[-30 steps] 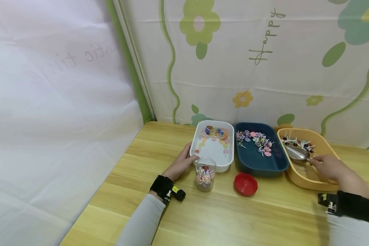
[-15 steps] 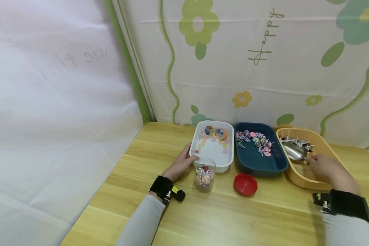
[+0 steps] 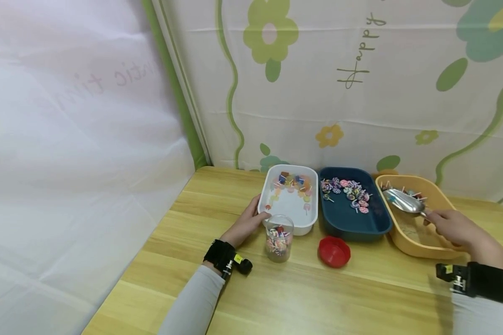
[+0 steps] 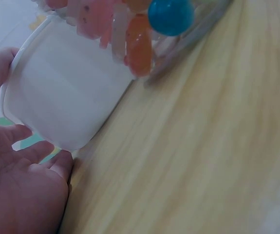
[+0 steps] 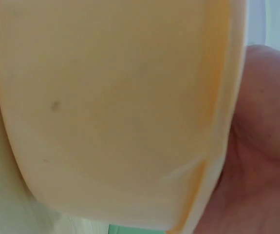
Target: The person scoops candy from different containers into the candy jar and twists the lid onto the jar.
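Note:
In the head view, my right hand [image 3: 458, 227] grips the handle of a metal scoop [image 3: 406, 203], whose bowl points to the back left over the lollipops inside the yellow bin [image 3: 412, 239]. A bluish candy shows at the scoop's tip. The right wrist view has the yellow bin's outer wall [image 5: 110, 117] hiding the scoop. My left hand [image 3: 246, 224] holds the near left corner of the white bin [image 3: 289, 204], thumb at its rim and fingers along its outer side [image 4: 66, 87]. Close by that hand stands a clear plastic jar [image 3: 279, 244] partly filled with small lollipops.
Between the white and yellow bins is a dark blue bin [image 3: 339, 218] with swirl lollipops [image 3: 358, 193]. A red lid [image 3: 334, 251] lies on the wooden table [image 3: 318, 298] in front of it. A patterned curtain [image 3: 285, 116] hangs behind the table.
The right hand first shifted left with the scoop, then drew back right; the scoop now appears tilted and higher over the candies. The left hand stays at the white bin.

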A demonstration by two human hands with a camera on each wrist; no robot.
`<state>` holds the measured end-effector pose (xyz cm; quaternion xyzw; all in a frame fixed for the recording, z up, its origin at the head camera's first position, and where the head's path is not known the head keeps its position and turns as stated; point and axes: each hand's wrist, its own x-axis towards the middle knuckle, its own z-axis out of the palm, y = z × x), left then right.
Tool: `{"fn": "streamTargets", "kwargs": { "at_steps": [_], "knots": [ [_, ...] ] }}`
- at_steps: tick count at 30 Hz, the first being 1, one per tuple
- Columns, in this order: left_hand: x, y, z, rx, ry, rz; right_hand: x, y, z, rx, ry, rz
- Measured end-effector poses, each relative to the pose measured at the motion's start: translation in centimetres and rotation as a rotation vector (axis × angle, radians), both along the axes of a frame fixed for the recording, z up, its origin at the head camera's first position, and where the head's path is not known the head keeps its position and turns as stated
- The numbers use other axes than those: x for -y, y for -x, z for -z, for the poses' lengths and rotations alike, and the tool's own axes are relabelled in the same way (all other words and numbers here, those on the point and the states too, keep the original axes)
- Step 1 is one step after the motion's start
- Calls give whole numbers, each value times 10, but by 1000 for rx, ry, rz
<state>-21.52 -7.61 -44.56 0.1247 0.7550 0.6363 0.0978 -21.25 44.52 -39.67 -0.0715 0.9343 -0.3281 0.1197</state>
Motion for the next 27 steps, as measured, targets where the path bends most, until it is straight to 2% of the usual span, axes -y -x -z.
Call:
{"fn": "streamTargets", "kwargs": {
  "at_steps": [3,6,10,14,17,23,27],
  "knots": [
    [1,6,11,1,-4,-8,-2,0,-2,2,8,4],
    [1,7,15,-4,3,-21,-3,-1,-5,-25,-6,-13],
    [0,7,15,-10,2,-34,0,-2,-15,-70,-5,-40],
    [0,6,13,-12,-2,-43,12,-4,-32,-103,-6,-52],
    [0,6,12,-16,0,-45,24,-10,-47,-171,-10,-59],
    [1,7,13,-18,0,-32,53,-28,-75,-339,-20,-143],
    [0,9,13,-3,-11,-25,75,-38,-87,-385,-9,-242]
  ]
}}
